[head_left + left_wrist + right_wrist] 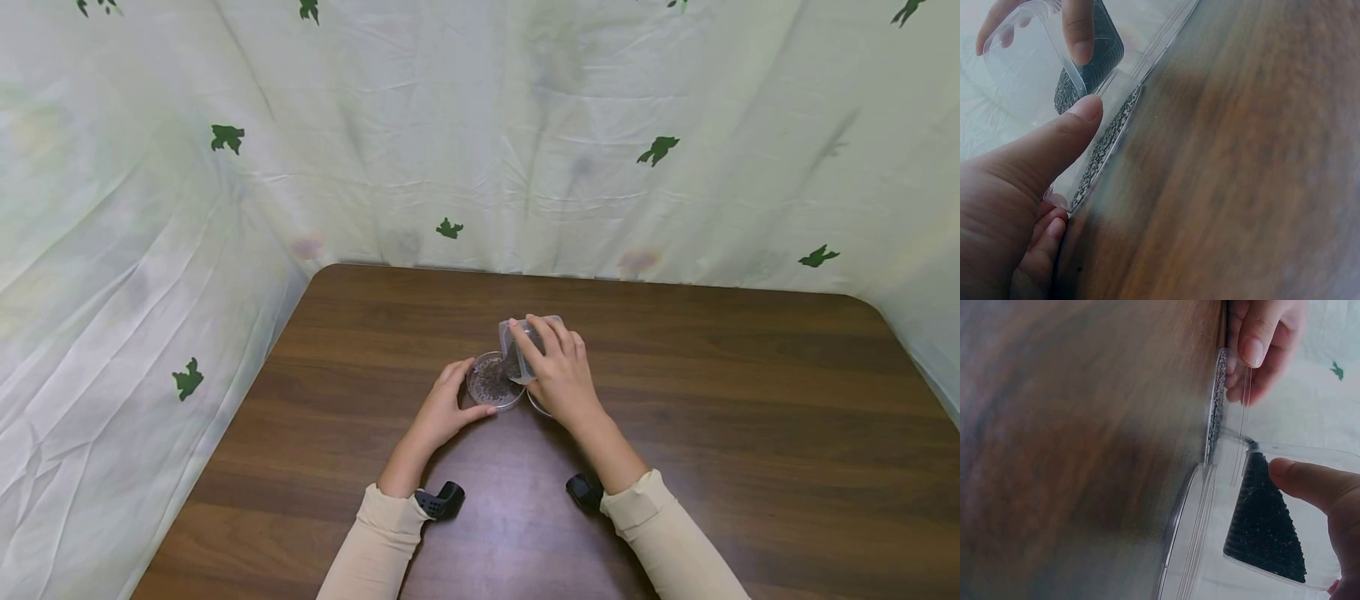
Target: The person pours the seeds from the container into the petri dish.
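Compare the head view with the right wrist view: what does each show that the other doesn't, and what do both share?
Only the head view shows the sleeves and black wrist devices.
Only the right wrist view shows the grains side-on in tub and dish.
Both show the left hand holding the dish, right hand gripping the tilted tub, second dish and table.

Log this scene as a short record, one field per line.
Left hand: holds a clear round dish between thumb and fingers
Right hand: holds a clear container, tilted over the dish
Contents: dark granules in both
Flow: thin stream of granules from container toward dish
Nearby: second clear round dish or lid, beside the first
Surface: brown wood-grain table
Backdrop: pale cloth with green shapes
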A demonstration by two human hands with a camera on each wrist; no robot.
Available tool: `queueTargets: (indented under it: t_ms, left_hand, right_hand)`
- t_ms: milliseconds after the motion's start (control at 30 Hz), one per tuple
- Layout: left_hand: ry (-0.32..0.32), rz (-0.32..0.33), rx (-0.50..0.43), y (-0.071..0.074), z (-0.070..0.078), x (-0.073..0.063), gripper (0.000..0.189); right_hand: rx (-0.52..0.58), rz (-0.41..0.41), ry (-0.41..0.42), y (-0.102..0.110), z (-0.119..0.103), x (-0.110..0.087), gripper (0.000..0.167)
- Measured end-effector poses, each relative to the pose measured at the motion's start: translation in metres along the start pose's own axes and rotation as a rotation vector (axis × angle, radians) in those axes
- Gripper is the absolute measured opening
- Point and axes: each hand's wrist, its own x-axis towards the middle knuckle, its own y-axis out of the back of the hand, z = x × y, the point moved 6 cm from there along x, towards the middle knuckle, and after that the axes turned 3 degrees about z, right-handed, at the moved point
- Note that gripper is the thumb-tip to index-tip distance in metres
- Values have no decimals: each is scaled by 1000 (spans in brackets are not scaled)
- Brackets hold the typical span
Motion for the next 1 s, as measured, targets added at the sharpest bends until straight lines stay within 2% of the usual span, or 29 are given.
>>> queueTargets:
  t_ms: [367,467,733,1000]
  left_hand:
    - [8,-6,2,0,0,0,86]
    - [4,-7,1,1,1,0,86]
    - [-8,6,-1,1,1,0,84]
    - [-20,17,-4,1,1,1,84]
  right_hand:
    - [0,39,-9,0,0,-1,89]
    - [23,44,-34,0,2,-2,89]
    - [143,24,-208,-2,12,-6,103]
    - [275,20,-368,-2,21,-11,103]
